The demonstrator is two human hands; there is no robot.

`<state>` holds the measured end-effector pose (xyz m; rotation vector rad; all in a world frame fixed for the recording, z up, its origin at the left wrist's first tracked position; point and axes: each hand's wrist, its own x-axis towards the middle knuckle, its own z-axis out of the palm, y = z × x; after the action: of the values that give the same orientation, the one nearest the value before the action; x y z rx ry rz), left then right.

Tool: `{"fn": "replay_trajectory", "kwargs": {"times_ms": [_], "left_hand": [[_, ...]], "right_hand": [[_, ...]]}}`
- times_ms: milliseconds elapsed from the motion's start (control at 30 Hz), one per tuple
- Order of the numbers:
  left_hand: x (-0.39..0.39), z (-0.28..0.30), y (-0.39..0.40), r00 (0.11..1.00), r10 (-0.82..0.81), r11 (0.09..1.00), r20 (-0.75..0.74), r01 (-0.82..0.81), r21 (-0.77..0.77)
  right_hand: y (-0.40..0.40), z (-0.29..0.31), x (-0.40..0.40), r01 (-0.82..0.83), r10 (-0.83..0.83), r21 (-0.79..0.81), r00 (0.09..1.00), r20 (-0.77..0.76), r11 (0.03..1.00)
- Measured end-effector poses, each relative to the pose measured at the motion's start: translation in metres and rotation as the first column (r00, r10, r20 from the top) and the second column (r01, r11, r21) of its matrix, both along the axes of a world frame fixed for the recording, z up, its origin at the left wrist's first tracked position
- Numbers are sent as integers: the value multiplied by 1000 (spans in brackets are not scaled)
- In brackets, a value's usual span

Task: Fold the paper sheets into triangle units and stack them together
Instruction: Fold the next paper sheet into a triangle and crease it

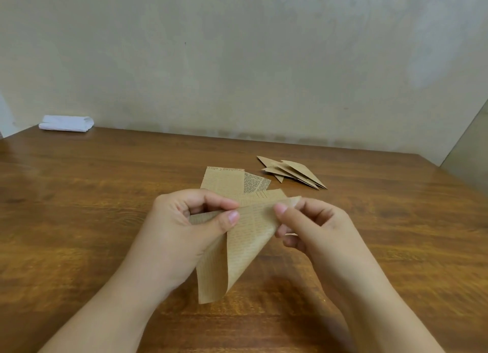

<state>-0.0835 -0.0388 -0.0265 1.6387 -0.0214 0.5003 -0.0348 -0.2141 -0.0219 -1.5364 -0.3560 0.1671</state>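
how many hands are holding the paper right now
2. The left hand pinches the sheet at its upper left edge; the right hand pinches its upper right corner.

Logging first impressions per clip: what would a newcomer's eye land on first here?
First, the two hands, left and right, low in the middle, pinching the top edge of a tan printed sheet held curled above the table. Next, the pile of folded triangles lying behind them to the right, with flat sheets just beyond the hands. A white bundle sits at the far left by the wall.
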Motion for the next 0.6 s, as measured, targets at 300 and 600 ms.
{"fn": "replay_trajectory", "kwargs": {"times_ms": [300,600], "left_hand": [[0,2,4,1000,-28,999,3,28,-26],[-2,4,4,998,-34,999,-53,33,-26]], "right_hand": [[1,-1,0,-14,14,-18,1000,0,1000],[2,-2,0,-2,2,31,1000,-12,1000]]}}
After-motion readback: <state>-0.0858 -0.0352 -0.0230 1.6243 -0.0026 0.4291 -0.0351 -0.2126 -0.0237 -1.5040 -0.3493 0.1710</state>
